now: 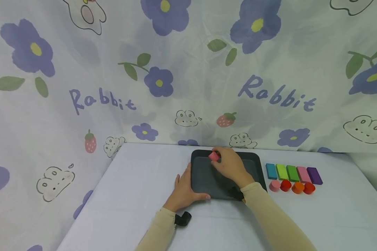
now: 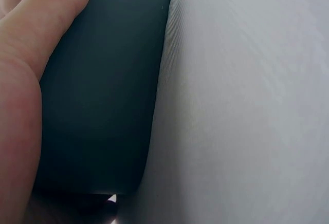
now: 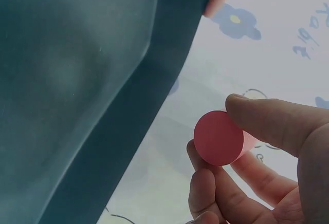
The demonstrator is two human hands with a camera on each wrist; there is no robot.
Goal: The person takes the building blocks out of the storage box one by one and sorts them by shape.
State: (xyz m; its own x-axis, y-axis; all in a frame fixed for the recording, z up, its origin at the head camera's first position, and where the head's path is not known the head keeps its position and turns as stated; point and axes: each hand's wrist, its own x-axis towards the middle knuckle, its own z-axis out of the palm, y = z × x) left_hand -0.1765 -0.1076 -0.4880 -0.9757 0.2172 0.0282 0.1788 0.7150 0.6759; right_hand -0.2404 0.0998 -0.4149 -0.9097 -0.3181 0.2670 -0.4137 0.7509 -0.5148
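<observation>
My right hand (image 1: 230,164) pinches a small pink cylinder block (image 3: 218,137) between thumb and fingers, its round flat end showing in the right wrist view. In the head view, this hand is over the back part of a dark rectangular tray (image 1: 204,181). At the tray's front left corner rests my left hand (image 1: 185,190), fingers stretched along the left side and thumb along the front edge. The left wrist view shows that thumb (image 2: 49,21) against the dark side wall of the tray.
Right of the tray stands a row of blue (image 1: 271,171), yellow-green, green, pink and purple (image 1: 315,175) rectangular blocks. In front of them are pink (image 1: 274,185), red, orange and red-orange (image 1: 309,188) cylinders. A white cloth (image 1: 138,174) covers the table; a patterned curtain hangs behind.
</observation>
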